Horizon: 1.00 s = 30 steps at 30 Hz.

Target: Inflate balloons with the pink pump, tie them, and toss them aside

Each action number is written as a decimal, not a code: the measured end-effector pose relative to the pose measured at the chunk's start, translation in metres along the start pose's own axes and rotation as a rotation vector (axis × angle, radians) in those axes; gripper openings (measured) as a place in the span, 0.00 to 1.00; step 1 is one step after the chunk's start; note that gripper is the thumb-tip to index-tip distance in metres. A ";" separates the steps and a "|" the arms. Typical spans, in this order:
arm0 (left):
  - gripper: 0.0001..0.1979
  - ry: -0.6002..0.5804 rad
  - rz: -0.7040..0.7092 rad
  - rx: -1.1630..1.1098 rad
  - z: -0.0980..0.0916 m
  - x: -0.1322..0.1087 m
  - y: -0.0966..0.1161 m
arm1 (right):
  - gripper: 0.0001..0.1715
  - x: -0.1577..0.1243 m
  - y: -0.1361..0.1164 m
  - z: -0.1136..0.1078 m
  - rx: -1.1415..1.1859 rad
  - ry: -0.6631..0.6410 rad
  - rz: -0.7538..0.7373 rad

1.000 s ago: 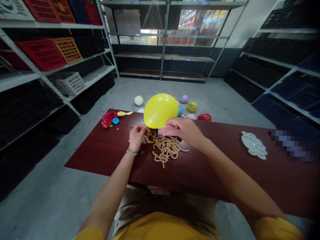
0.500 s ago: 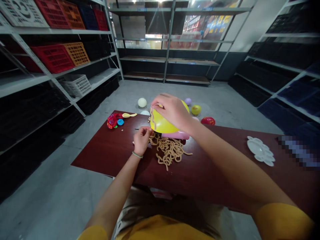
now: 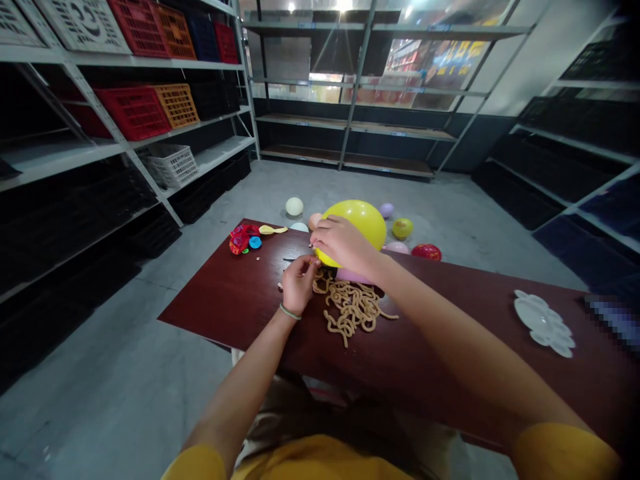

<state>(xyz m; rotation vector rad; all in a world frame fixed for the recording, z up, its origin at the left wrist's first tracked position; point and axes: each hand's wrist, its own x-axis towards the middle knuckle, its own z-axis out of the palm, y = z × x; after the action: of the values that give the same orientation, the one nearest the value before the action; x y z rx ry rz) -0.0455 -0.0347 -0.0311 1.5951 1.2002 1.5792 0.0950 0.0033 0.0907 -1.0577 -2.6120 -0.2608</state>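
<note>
**At the table's far edge, two hands on a yellow balloon**

Near the middle of the far edge of the dark red table (image 3: 235,303) stands an inflated yellow balloon (image 3: 363,223). It rests on a pink object (image 3: 353,275) that is mostly hidden under it. The right hand (image 3: 341,245) lies over the balloon's near left side, its fingers bent and clasping the skin. The left hand (image 3: 299,283), with a green band (image 3: 290,311) on its wrist, sits just below and to the left. Its fingertips are pinched together at the balloon's lower edge; what they pinch is too small to tell.

Just in front of the balloon, touching the pink object, lies a loose heap of tan cords (image 3: 354,308). At the far left corner lie limp balloons in red and blue (image 3: 242,239), with a limp yellow one (image 3: 273,230) beside them. Toward the right end, well apart from the hands, sits a white flower-shaped palette (image 3: 544,323); its wells look bare.

On the floor beyond the table lie more inflated balloons: cream (image 3: 294,206), purple (image 3: 385,210), yellow-green (image 3: 402,228), pink (image 3: 397,247) and red (image 3: 426,252).

Metal shelves on the left carry a red crate (image 3: 133,110), an orange crate (image 3: 176,105) and, lower down, a white basket (image 3: 173,165). Their contents cannot be seen from here.
</note>
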 end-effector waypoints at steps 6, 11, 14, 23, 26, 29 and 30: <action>0.04 0.087 0.248 0.125 -0.004 0.008 0.000 | 0.09 -0.008 -0.002 0.002 -0.011 0.002 -0.055; 0.02 0.055 0.340 0.212 -0.009 0.014 0.005 | 0.11 -0.013 -0.003 -0.007 -0.006 -0.011 -0.098; 0.02 0.029 0.389 0.302 -0.010 0.016 0.016 | 0.12 -0.016 -0.001 -0.010 0.006 0.004 -0.083; 0.03 -0.119 0.172 0.202 -0.007 0.016 0.046 | 0.10 -0.035 -0.005 -0.019 0.007 0.090 -0.027; 0.05 -0.148 -0.010 0.121 -0.006 0.015 0.053 | 0.10 -0.046 -0.013 -0.023 -0.047 0.148 0.019; 0.07 -0.186 -0.198 -0.052 -0.002 0.014 0.059 | 0.09 -0.056 -0.023 -0.028 -0.149 0.164 0.067; 0.08 -0.199 -0.252 -0.119 0.000 0.014 0.062 | 0.08 -0.058 -0.026 -0.030 -0.183 0.158 0.082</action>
<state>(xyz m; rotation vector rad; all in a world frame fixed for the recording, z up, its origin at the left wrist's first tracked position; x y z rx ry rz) -0.0354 -0.0482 0.0297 1.4254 1.1285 1.2767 0.1225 -0.0613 0.0966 -1.1493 -2.4337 -0.5496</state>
